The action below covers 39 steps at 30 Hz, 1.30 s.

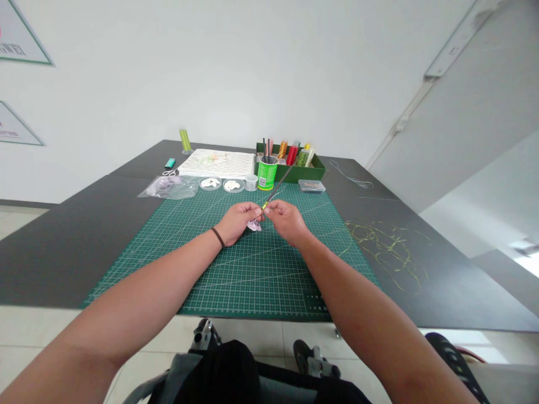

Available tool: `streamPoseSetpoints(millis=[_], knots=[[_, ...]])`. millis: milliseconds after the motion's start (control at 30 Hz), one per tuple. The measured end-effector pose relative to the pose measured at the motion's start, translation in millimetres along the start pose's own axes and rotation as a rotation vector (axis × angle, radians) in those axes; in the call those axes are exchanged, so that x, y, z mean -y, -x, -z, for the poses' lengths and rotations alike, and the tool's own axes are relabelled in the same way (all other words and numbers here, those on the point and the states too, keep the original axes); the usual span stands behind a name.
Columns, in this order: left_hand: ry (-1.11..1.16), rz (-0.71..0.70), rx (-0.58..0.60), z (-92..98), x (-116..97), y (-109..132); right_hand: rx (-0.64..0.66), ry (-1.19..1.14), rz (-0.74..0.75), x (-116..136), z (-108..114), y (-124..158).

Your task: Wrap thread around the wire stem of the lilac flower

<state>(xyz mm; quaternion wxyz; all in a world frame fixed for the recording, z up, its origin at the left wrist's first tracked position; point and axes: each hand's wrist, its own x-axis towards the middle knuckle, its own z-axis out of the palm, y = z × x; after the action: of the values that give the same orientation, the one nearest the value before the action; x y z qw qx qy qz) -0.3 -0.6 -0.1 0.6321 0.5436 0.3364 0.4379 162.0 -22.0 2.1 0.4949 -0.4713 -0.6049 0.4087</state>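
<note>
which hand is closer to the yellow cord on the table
Right. The right hand is over the mat, left of the cord; the left hand sits further left, beyond the right hand.

the single head-worn camera looks forward and steeply down from above the person's lap, its wide lens bending the straight edges. the left hand (238, 221) and right hand (286, 220) sit near the middle of the frame, with the left forearm (138, 294) and right forearm (362, 297) reaching in from the near corners. the green cutting mat (252, 280) lies close below, the dark table (63, 264) stretches to the far side, the white wall (236, 73) fills the top, and the tiled floor (138, 359) shows along the near edge.
</note>
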Motion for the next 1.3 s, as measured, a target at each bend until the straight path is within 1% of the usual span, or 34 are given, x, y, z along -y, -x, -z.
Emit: streamPoseSetpoints(millis=[100,200,300,367,500,567,633,733,867,967,1167,1300], knots=[[0.070,0.045,0.036,0.1,-3,2,0.039,-0.088,-0.039,2,2,1],[0.123,0.073,0.083,0.7,-5,3,0.073,-0.127,-0.063,6,2,1],[0.101,0.082,0.066,1.6,-3,2,0.074,-0.126,-0.083,6,3,0],[0.005,0.044,0.035,2.1,-2,2,0.036,-0.090,-0.081,4,3,-2],[-0.342,-0.091,0.036,2.2,-3,3,-0.032,0.036,-0.031,2,5,-2],[-0.483,-0.135,0.004,1.4,-5,5,-0.053,0.119,0.002,2,5,-1],[-0.570,-0.174,-0.049,0.3,-7,7,-0.083,0.198,0.020,3,5,-1],[-0.630,-0.207,-0.121,-1.5,-8,9,-0.126,0.269,0.021,5,2,0],[-0.674,-0.201,-0.144,-2.6,-9,10,-0.152,0.319,0.016,8,-3,2],[-0.675,-0.213,-0.149,-2.0,-7,9,-0.139,0.320,0.019,10,-5,2],[-0.613,-0.218,-0.141,0.2,-3,5,-0.127,0.304,0.022,9,-5,3],[-0.574,-0.209,-0.143,-0.5,-3,5,-0.119,0.298,0.018,8,-5,2]])
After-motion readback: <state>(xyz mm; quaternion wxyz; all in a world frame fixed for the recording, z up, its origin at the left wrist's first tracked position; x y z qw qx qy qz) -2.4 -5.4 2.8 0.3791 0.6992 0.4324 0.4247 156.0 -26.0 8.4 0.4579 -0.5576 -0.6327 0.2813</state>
